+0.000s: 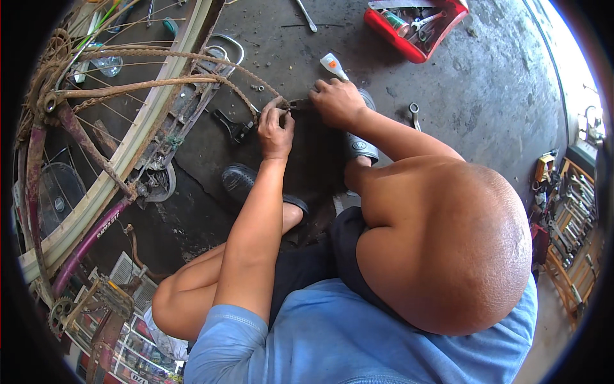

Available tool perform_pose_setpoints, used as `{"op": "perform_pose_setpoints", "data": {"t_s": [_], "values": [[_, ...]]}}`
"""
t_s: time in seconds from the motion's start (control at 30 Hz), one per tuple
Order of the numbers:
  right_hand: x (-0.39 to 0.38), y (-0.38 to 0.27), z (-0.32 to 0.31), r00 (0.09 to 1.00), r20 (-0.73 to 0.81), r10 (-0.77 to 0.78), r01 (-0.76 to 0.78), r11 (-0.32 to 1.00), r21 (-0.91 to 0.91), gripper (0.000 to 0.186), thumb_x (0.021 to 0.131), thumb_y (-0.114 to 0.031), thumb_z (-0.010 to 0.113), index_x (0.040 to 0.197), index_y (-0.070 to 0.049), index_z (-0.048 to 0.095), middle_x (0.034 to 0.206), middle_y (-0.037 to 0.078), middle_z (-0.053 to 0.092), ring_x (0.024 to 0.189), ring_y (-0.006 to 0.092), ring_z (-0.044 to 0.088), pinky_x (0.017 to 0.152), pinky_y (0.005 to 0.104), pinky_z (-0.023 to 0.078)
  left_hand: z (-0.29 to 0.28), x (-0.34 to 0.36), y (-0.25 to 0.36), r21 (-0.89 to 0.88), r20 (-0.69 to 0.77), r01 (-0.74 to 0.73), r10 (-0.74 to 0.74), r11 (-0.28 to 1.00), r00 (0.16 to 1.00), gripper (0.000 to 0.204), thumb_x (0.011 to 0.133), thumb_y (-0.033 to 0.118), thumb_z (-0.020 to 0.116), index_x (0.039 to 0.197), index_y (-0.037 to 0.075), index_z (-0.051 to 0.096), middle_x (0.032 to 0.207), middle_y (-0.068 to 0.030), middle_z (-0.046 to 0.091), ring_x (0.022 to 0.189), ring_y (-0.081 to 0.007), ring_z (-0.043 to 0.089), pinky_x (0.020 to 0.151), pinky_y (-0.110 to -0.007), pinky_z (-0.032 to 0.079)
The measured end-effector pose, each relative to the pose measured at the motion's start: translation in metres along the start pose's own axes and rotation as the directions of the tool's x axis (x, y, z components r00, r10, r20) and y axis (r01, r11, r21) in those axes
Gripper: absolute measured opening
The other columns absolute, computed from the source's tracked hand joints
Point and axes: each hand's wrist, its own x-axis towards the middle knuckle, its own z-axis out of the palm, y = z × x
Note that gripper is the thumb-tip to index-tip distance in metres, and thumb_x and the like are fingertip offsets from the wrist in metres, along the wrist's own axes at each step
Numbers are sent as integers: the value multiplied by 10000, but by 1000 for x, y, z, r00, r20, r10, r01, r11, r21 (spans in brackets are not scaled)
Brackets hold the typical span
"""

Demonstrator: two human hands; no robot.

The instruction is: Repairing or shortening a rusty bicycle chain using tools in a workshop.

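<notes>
A rusty bicycle chain [192, 55] runs from the bicycle's wheel hub at the left, and its loose strands curve down to my hands. My left hand [276, 131] pinches the chain near its end, fingertips raised. Just to the right, my right hand [337, 102] is closed, its fingertips close to a small dark piece between the two hands. What its fingers hold is hidden. Beyond the right hand's knuckles shows a pale handle [332, 64] with an orange mark; I cannot tell whether the hand touches it.
At the left lies a rusty purple bicycle [89, 240] with a spoked wheel [144, 105]. A black plastic part [231, 126] rests by my left hand. A red toolbox [419, 52], a ring spanner [414, 115] and a screwdriver [307, 16] lie beyond. Spanners hang on a wooden rack [566, 240] at right.
</notes>
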Motion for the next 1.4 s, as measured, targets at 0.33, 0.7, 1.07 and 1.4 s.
{"op": "perform_pose_setpoints", "data": {"t_s": [0.33, 0.7, 1.07, 1.4], "values": [[-12, 6, 7, 992, -91, 90, -87, 996, 32, 233, 844, -208, 690, 1063, -128, 687, 1113, 99, 645, 1095, 297, 639, 903, 407, 528, -5, 10, 8, -31, -136, 41, -45, 999, 990, 160, 816, 39, 716, 796, 51, 557, 950, -107, 668, 894, -319, 648, 793, -440, 524], [-126, 56, 35, 701, -490, 519, -301, 837, 456, 404, 778, -137, 789, 1167, -121, 684, 1183, 139, 614, 1156, 355, 559, 1015, 447, 470, 2, -1, -6, -401, -29, 358, -403, 843, 915, 184, 875, 87, 789, 1030, 11, 727, 897, -66, 741, 817, -151, 713, 747, -293, 571], [-184, 69, 80, 512, -381, 769, -606, 639, 474, 537, 831, -141, 738, 1340, -134, 569, 1293, 180, 525, 1217, 384, 491, 1063, 490, 408, 15, -6, -2, -327, -163, 208, -272, 922, 948, 97, 889, 27, 761, 984, 26, 740, 1006, -89, 756, 912, -200, 734, 810, -327, 591], [-207, 67, 103, 405, -277, 871, -705, 491, 512, 554, 813, -148, 738, 1326, -80, 541, 1204, 171, 575, 1164, 367, 531, 1042, 485, 409, 7, 6, 0, -58, -178, -58, 47, 997, 983, 84, 871, 29, 770, 943, 47, 732, 959, -92, 751, 897, -255, 733, 803, -354, 583]]}}
